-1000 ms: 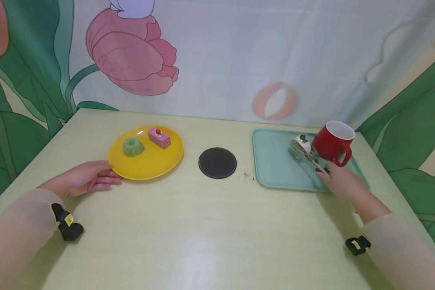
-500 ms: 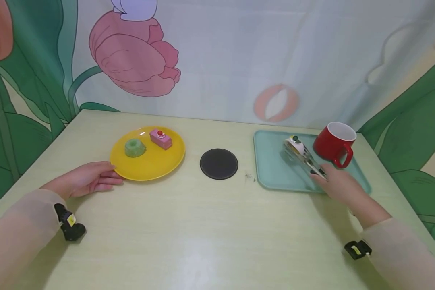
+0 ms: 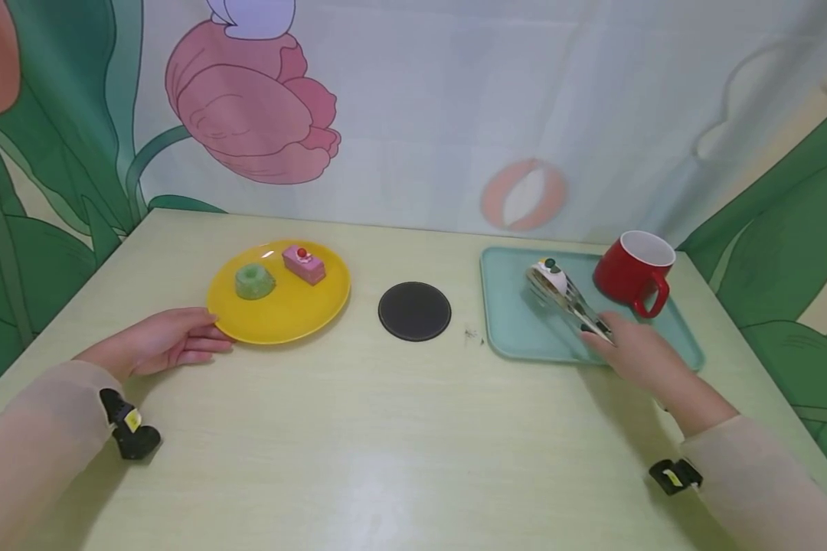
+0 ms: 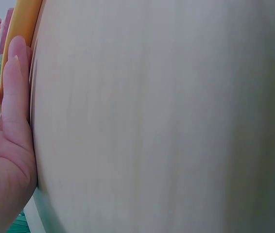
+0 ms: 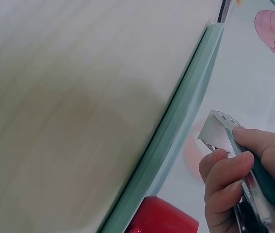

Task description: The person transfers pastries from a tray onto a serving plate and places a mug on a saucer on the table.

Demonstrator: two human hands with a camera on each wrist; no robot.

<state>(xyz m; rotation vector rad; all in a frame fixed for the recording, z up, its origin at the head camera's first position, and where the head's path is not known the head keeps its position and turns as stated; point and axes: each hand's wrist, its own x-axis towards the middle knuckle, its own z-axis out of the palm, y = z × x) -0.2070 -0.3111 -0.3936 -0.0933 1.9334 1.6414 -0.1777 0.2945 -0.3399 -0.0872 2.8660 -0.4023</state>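
On the left, my left hand holds the rim of a yellow plate, thumb above and fingers under the edge. A green ring-shaped cake and a pink cake slice with a red berry sit on that plate. My right hand grips metal tongs, seen closer in the right wrist view with dark grip parts. Between the tong ends is a small white-topped cake piece with a dark green topping, over the light blue tray.
A red mug with a white inside stands on the tray's right part, close to the tongs. Between plate and tray lies a round black coaster. A curtain with printed flowers hangs behind the table.
My right hand, tongs and cake piece have moved left over the tray, away from the red mug. My left hand stays at the plate's rim.
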